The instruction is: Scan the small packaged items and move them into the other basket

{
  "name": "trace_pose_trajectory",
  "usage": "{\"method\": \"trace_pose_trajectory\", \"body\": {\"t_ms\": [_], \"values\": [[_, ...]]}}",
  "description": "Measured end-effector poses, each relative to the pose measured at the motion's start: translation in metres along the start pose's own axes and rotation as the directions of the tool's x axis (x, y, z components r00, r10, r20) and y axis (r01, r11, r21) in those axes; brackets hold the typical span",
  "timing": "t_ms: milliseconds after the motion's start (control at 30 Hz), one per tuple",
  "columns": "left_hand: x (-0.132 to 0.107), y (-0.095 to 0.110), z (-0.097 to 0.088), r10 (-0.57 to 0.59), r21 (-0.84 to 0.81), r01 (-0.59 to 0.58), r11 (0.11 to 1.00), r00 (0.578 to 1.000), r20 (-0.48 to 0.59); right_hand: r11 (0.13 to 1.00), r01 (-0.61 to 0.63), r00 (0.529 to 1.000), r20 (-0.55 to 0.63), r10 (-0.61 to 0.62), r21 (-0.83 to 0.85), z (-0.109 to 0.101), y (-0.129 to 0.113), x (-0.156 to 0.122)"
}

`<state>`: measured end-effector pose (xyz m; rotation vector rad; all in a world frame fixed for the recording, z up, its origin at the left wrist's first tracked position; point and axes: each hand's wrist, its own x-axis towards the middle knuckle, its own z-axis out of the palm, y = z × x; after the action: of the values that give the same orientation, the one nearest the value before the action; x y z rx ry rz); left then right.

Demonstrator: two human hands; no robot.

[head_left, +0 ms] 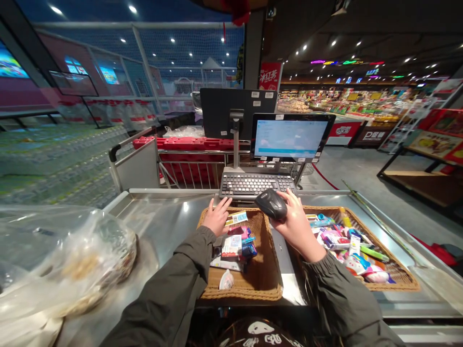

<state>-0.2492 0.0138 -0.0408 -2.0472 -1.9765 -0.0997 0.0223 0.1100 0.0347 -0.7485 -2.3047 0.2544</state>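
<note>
My right hand (pixel 294 224) is wrapped round a black handheld barcode scanner (pixel 272 204), raised in front of the keyboard (pixel 258 184). My left hand (pixel 216 218) has its fingers spread toward the keyboard's lower left edge. A small flat packet with a barcode (pixel 237 218) lies beside my left thumb; whether the thumb touches it I cannot tell. Below is a brown wicker basket (pixel 265 277) holding several small packaged goods (pixel 232 246) and a whitish pack (pixel 226 279). Another wicker basket (pixel 401 279), at the right, is heaped with colourful small packages (pixel 356 253).
A lit monitor (pixel 291 139) and a dark screen back (pixel 224 113) stand behind the keyboard. Clear plastic bags (pixel 72 260) lie on the metal counter (pixel 162 212) at left. Metal carts with red parts (pixel 195 144) stand beyond. A long thin stalk (pixel 379 221) lies along the right side.
</note>
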Motion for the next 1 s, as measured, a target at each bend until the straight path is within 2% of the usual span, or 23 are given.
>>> {"method": "trace_pose_trajectory", "body": {"t_ms": [367, 633, 800, 900, 1000], "values": [[-0.009, 0.001, 0.030, -0.017, 0.031, 0.014, 0.999, 0.994, 0.105, 1.000, -0.010, 0.996, 0.088, 0.009, 0.012, 0.013, -0.007, -0.004], [-0.013, 0.001, 0.051, -0.026, 0.033, 0.023, 0.999, 0.995, 0.092, 1.000, -0.003, 0.998, 0.069, 0.003, 0.006, 0.004, -0.005, -0.004], [-0.005, 0.009, 0.042, -0.021, -0.007, 0.021, 1.000, 0.999, 0.039, 1.000, -0.023, 0.999, 0.031, 0.023, -0.005, -0.011, 0.001, -0.011], [0.008, 0.023, 0.025, 0.021, -0.040, -0.020, 0.999, 1.000, 0.005, 0.999, -0.044, 0.999, -0.006, 0.044, -0.021, -0.024, 0.010, -0.016], [0.028, 0.045, 0.004, 0.058, -0.072, -0.061, 0.996, 0.998, -0.039, 0.997, -0.071, 0.997, -0.040, 0.069, -0.040, -0.040, 0.021, -0.021]]}}
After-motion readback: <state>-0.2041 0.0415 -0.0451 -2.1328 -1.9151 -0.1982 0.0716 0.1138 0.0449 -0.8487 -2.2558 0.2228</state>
